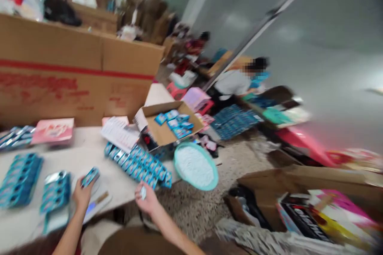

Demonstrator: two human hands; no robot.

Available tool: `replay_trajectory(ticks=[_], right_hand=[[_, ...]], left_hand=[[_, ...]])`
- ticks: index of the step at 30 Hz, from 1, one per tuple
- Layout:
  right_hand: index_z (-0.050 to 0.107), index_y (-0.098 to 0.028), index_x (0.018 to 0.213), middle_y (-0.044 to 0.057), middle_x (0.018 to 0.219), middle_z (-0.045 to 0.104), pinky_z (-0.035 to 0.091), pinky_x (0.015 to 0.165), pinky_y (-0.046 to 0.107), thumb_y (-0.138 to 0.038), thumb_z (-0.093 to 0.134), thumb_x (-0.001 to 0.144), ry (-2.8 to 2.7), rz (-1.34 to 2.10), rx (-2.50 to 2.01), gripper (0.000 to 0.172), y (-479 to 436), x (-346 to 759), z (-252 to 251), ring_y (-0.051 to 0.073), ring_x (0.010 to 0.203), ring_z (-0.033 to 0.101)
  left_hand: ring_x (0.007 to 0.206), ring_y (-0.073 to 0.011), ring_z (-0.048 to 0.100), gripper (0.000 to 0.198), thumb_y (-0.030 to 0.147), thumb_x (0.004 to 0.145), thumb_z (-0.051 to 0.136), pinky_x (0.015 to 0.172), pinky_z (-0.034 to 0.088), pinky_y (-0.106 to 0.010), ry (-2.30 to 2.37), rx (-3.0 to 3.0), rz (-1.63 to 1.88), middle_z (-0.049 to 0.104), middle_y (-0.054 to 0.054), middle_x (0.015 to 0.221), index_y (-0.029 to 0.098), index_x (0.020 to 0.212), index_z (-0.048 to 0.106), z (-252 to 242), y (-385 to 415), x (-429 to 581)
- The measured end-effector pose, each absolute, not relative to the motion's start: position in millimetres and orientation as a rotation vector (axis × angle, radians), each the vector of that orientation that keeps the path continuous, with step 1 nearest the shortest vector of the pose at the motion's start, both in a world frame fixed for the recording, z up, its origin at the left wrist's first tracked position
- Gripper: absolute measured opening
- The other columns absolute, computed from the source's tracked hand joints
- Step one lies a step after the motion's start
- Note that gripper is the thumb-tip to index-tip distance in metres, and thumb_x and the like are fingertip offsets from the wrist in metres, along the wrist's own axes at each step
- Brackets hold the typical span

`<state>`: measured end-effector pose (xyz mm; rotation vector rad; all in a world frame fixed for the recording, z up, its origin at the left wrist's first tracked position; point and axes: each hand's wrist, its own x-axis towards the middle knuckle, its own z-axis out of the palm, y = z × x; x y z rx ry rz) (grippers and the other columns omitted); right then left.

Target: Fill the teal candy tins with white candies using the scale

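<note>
My left hand is closed around a small blue box, which it holds up over the white table. In the palm of my right hand lies a small whitish object, with the fingers curled round it; blur hides its kind. Just beyond that hand, rows of blue boxes stand close together at the table's edge. A shorter block of blue boxes is left of my left hand, and a larger block stands farther left. Under my left hand is a digital scale-like device.
An oval tub of white stuff sits beyond the table edge. Behind it, an open carton holds loose blue packs. A tall cardboard box walls the table's back. At right lies a carton with colourful packaging. Several people work farther back.
</note>
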<state>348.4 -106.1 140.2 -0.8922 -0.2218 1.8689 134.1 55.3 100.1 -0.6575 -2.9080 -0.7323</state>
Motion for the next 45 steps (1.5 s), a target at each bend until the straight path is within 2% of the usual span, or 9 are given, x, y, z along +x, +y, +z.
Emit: replay_trajectory(ticks=[1, 2, 5, 8, 16, 21, 24, 32, 45], right_hand=[[0.058, -0.017, 0.096, 0.003, 0.087, 0.061, 0.051, 0.058, 0.029, -0.033, 0.053, 0.087, -0.133, 1.928, -0.929, 0.019, -78.3, 349.9, 154.0, 0.014, 0.073, 0.06], [0.058, -0.018, 0.087, 0.001, 0.075, 0.06, 0.048, 0.05, 0.025, -0.031, 0.052, 0.086, -0.043, 1.972, -0.965, 0.014, -51.7, 350.4, 154.3, 0.013, 0.064, 0.058], [0.051, -0.02, 0.069, -0.004, 0.054, 0.048, 0.038, 0.038, 0.019, -0.026, 0.052, 0.084, 0.215, 1.999, -1.039, 0.017, -13.1, 352.3, 116.2, 0.01, 0.048, 0.049], [0.045, -0.02, 0.064, -0.006, 0.049, 0.042, 0.034, 0.038, 0.015, -0.02, 0.047, 0.085, 0.422, 1.939, -1.025, 0.021, -23.7, 361.8, 86.5, 0.008, 0.044, 0.046], [0.044, -0.019, 0.064, -0.006, 0.053, 0.042, 0.035, 0.04, 0.014, -0.019, 0.044, 0.086, 0.436, 1.921, -1.018, 0.022, -33.5, 370.9, 79.9, 0.007, 0.048, 0.048], [0.045, -0.019, 0.065, -0.006, 0.054, 0.042, 0.037, 0.041, 0.014, -0.019, 0.041, 0.087, 0.441, 1.919, -1.017, 0.022, -33.3, 372.0, 78.1, 0.006, 0.049, 0.047], [0.044, -0.019, 0.063, -0.006, 0.053, 0.042, 0.037, 0.04, 0.014, -0.018, 0.043, 0.087, 0.418, 1.938, -1.028, 0.023, -32.1, 371.3, 78.7, 0.006, 0.047, 0.046], [0.044, -0.019, 0.064, -0.005, 0.053, 0.043, 0.037, 0.04, 0.015, -0.019, 0.042, 0.088, 0.475, 1.983, -1.022, 0.024, -28.2, 365.6, 77.7, 0.007, 0.048, 0.047], [0.045, -0.019, 0.065, -0.005, 0.053, 0.043, 0.037, 0.039, 0.014, -0.021, 0.04, 0.089, 0.445, 2.026, -1.023, 0.025, -32.4, 365.2, 75.4, 0.007, 0.046, 0.045]], left_hand=[[0.064, -0.0158, 0.057, 0.03, 0.031, 0.081, 0.048, 0.068, 0.053, -0.031, -2.972, -0.91, -0.829, 0.061, -0.008, 0.085, 0.007, 0.095, 0.06, 86.1, 33.1, 121.3], [0.065, -0.0163, 0.058, 0.024, 0.027, 0.073, 0.057, 0.063, 0.052, -0.027, -3.015, -1.167, -0.995, 0.062, -0.006, 0.083, 0.012, 0.092, 0.061, 73.3, 17.5, 111.9], [0.077, -0.0188, 0.062, 0.034, 0.029, 0.062, 0.07, 0.075, 0.052, -0.035, -3.001, -1.447, -1.521, 0.065, -0.005, 0.087, 0.017, 0.092, 0.059, 39.3, 3.5, 96.9], [0.082, -0.0188, 0.061, 0.039, 0.035, 0.062, 0.07, 0.081, 0.05, -0.037, -2.973, -1.441, -1.689, 0.064, -0.004, 0.092, 0.02, 0.096, 0.059, 18.9, 8.1, 91.4], [0.087, -0.0202, 0.06, 0.04, 0.033, 0.064, 0.069, 0.085, 0.048, -0.04, -2.906, -1.518, -1.652, 0.063, -0.004, 0.095, 0.019, 0.101, 0.059, 9.2, 0.4, 76.2], [0.107, -0.0237, 0.056, 0.066, 0.03, 0.061, 0.073, 0.092, 0.045, -0.04, -2.863, -1.625, -1.599, 0.059, -0.01, 0.113, 0.021, 0.121, 0.047, 14.9, -10.1, 71.9], [0.11, -0.0242, 0.054, 0.072, 0.032, 0.061, 0.074, 0.092, 0.045, -0.04, -2.874, -1.552, -1.555, 0.058, -0.013, 0.115, 0.02, 0.125, 0.043, 20.2, -25.0, 70.2], [0.106, -0.0204, 0.056, 0.062, 0.036, 0.067, 0.071, 0.09, 0.045, -0.036, -2.81, -1.58, -1.513, 0.06, -0.012, 0.112, 0.018, 0.122, 0.046, 39.8, -61.8, 68.5], [0.105, -0.0193, 0.057, 0.054, 0.038, 0.07, 0.068, 0.091, 0.045, -0.035, -2.806, -1.425, -1.58, 0.061, -0.01, 0.109, 0.018, 0.117, 0.048, 56.2, -66.6, 58.9]])
